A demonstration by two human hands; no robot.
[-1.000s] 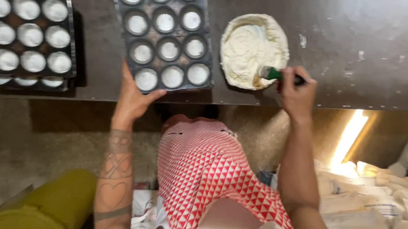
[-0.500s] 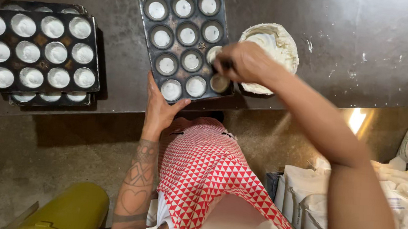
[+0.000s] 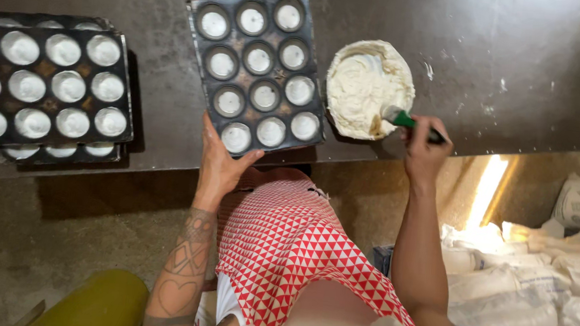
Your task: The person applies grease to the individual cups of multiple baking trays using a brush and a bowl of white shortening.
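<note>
The right hand [image 3: 423, 153] is closed around the dark handle of a green-ferruled brush [image 3: 410, 122], its fingers [image 3: 437, 136] wrapped fully about the grip, and the bristle end rests in the lower right part of a round bowl of pale creamy paste [image 3: 368, 86]. The brush's long axis runs from lower right to upper left, handle toward the wrist and bristles into the bowl. Directly to the left of the bowl, touching or almost touching its rim, lies a dark twelve-cup muffin tray [image 3: 256, 67], tilted slightly clockwise in the middle of the frame, each cup showing a whitish coating. The left hand [image 3: 220, 157] lies open against the tray's lower left corner, thumb up along the edge and fingers spread under the near rim, bracing rather than gripping it. So the tray sits to the left of the brush hand, with the bowl between them, and the right hand is the nearer one to the paste. At the left of the frame, well apart, a stack of similar coated trays [image 3: 47, 92] rests on the dark surface [image 3: 518, 64].
</note>
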